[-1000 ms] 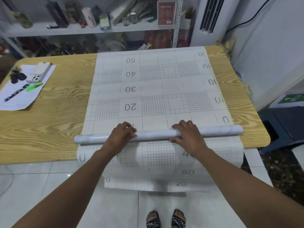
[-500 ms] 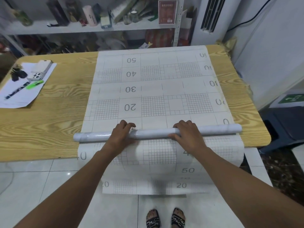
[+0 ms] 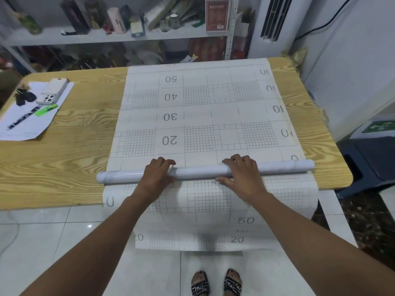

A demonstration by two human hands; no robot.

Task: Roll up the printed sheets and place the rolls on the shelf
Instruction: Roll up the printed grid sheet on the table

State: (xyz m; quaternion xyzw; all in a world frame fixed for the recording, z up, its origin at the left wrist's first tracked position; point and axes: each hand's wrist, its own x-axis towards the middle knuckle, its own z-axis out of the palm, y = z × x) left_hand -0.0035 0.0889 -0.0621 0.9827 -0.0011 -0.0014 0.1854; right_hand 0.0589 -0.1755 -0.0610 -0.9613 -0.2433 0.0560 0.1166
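White gridded printed sheet [image 3: 198, 116] is lying flat along the wooden bench [image 3: 64, 163], its near end hanging over the front edge. A pale roll [image 3: 205, 171] is resting crosswise on it near that edge. The left hand [image 3: 157, 175] and right hand [image 3: 242, 174] are each curling over the roll, fingers on its far side. A cluttered shelf [image 3: 106, 37] is standing behind.

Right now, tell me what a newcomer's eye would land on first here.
The big printed sheet, gridded and numbered, covers the middle of the wooden table and hangs off its near edge. Across it, near that edge, lies a long pale roll, with the left hand and right hand curled over its middle. A phone rests on papers at the table's far left.
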